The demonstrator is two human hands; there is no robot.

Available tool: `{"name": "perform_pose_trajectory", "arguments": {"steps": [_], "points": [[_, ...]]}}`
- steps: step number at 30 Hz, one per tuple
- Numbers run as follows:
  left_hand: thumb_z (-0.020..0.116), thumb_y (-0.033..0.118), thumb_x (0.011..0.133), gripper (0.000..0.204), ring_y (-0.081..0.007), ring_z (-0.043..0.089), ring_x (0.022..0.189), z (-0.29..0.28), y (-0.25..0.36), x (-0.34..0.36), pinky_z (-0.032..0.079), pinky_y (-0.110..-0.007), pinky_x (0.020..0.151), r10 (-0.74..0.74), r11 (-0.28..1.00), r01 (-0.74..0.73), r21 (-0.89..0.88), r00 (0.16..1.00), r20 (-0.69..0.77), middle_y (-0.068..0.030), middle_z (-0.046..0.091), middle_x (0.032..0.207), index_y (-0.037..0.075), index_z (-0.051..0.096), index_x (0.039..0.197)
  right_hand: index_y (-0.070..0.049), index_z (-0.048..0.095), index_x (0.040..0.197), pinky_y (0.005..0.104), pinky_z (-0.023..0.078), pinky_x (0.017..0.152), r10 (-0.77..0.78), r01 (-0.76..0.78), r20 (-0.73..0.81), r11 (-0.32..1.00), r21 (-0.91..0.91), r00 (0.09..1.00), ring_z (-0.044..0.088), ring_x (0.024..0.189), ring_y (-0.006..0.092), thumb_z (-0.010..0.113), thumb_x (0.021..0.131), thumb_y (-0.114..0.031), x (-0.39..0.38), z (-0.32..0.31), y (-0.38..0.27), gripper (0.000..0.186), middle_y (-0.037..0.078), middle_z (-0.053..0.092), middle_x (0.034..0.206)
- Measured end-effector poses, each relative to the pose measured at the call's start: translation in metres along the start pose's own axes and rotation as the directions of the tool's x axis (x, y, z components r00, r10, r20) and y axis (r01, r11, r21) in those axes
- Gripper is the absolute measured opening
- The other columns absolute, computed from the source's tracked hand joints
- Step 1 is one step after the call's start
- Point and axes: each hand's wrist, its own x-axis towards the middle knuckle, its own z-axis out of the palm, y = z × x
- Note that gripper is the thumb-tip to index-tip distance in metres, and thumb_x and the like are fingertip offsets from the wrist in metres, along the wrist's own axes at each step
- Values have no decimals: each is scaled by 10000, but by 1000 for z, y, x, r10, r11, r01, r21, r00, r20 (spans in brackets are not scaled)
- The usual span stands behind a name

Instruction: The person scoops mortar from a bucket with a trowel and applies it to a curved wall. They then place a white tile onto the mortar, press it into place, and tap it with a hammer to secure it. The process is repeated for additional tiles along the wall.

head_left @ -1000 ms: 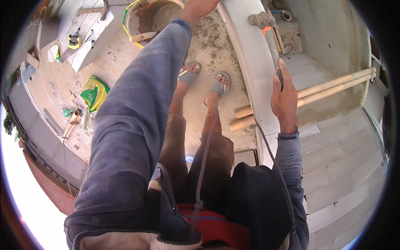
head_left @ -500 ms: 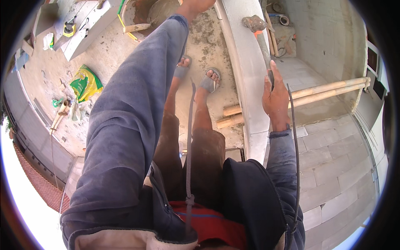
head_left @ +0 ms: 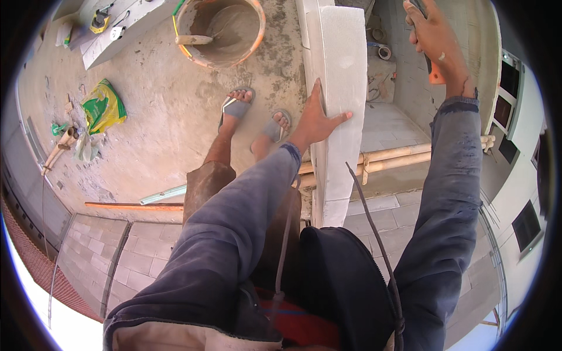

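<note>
My left hand (head_left: pixel 319 121) lies with its fingers spread on the edge and top of a pale wall of lightweight blocks (head_left: pixel 344 70). At the upper right my raised right hand (head_left: pixel 436 41) is wrapped round the black-and-orange handle of a hammer (head_left: pixel 435 73); the hammer's head is not visible. A round bucket (head_left: pixel 257 44) with grey mortar stands beyond my feet, left of the wall. A trowel (head_left: pixel 195 40) with a wooden handle lies across its rim, its blade in the mortar.
Bamboo poles (head_left: pixel 398 161) cross under or through the wall to the right. A yellow-green bag (head_left: pixel 105 108) lies on the dusty floor at the left. Pale blocks (head_left: pixel 117 35) with a tape measure (head_left: pixel 99 22) stand at the upper left. Beyond the wall is a lower recess (head_left: pixel 386 123).
My left hand has come down from the top onto the wall. My right hand has lifted the hammer up and to the right. The view has shifted, bringing the whole bucket into sight.
</note>
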Motion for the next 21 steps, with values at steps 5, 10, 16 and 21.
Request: {"name": "perform_pose_trajectory", "arguments": {"steps": [5, 10, 16, 21], "points": [[887, 494, 870, 1341, -456, 319, 1581, -3, 5, 0, 318, -488, 1300, 4, 987, -4, 158, 1000, 4, -350, 276, 1670, -45, -18, 1701, -76, 640, 1446, 379, 460, 520, 75, 75, 379, 927, -366, 923, 580, 570, 152, 589, 1080, -230, 81, 15, -30, 399, 23, 592, 736], [878, 496, 876, 1331, -460, 345, 1568, -4, 13, -4, 338, -481, 1292, -3, 989, 4, 148, 1000, -6, -347, 267, 1674, -8, -26, 1713, -46, 682, 1291, 384, 437, 515, 203, 273, 577, 727, -630, 791, 552, 561, 163, 581, 1076, -216, 112, 29, -40, 292, 26, 580, 700], [880, 518, 860, 1334, -466, 389, 1543, -3, 3, -6, 373, -498, 1273, -3, 990, 8, 141, 999, -41, -341, 274, 1672, 29, -10, 1724, -72, 690, 1252, 399, 456, 527, -14, 138, 361, 937, -321, 933, 595, 602, 168, 562, 1083, -220, 128, 4, -31, 258, 63, 610, 727], [893, 458, 869, 1298, -464, 378, 1550, -2, 11, -5, 339, -503, 1284, -5, 986, 12, 169, 999, -43, -357, 319, 1650, -45, 32, 1700, -86, 686, 1290, 404, 465, 540, -378, 426, 197, 793, -436, 905, 622, 619, 180, 562, 1082, -255, 124, 20, -29, 295, 78, 666, 766]]}}
